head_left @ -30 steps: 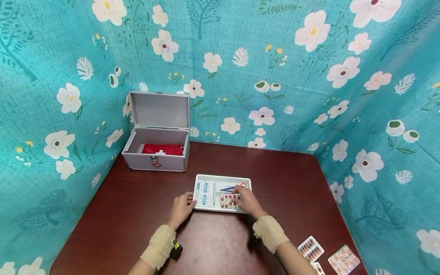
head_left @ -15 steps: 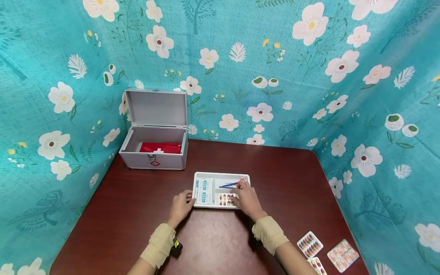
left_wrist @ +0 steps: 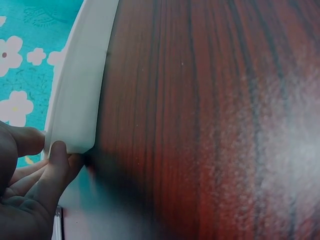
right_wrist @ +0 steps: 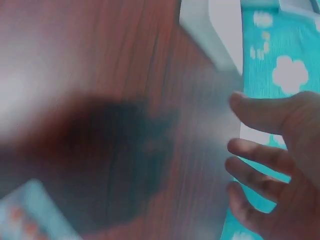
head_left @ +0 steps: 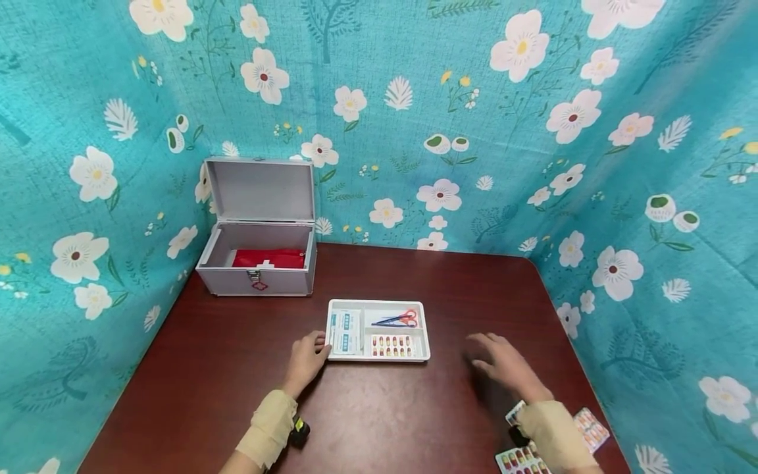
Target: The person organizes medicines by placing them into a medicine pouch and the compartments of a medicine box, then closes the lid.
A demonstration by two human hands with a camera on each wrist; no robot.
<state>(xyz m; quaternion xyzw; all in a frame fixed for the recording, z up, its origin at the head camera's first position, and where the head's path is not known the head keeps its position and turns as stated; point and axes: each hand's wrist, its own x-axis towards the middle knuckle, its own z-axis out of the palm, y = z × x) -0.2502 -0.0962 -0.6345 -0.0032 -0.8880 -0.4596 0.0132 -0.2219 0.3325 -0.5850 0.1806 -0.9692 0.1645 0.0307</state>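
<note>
A white divided tray [head_left: 379, 360] lies on the table, packets [head_left: 345, 332] in its left compartment. Red-handled scissors [head_left: 408, 318] and a slim dark blue tool lie in its back right compartment. A blister pack of capsules [head_left: 391, 347] lies flat in the front right one. My left hand [head_left: 306, 361] pinches the tray's front left corner; the left wrist view shows thumb and fingers at that corner [left_wrist: 75, 90]. My right hand [head_left: 506, 363] hovers right of the tray, holding nothing, its fingers apart [right_wrist: 285, 155].
Several capsule blister packs lie at the front right: one [head_left: 524, 459] near the edge, an orange one [head_left: 592, 431] beyond the wrist, another [head_left: 514, 413] partly hidden by the forearm. An open grey case [head_left: 254, 281] with a red pouch [head_left: 281, 258] stands back left. Flowered cloth [head_left: 379, 131] surrounds the table.
My right hand has let go of the blister pack in the tray and swung right, towards the packs at the front right. The left hand stays at the tray's corner.
</note>
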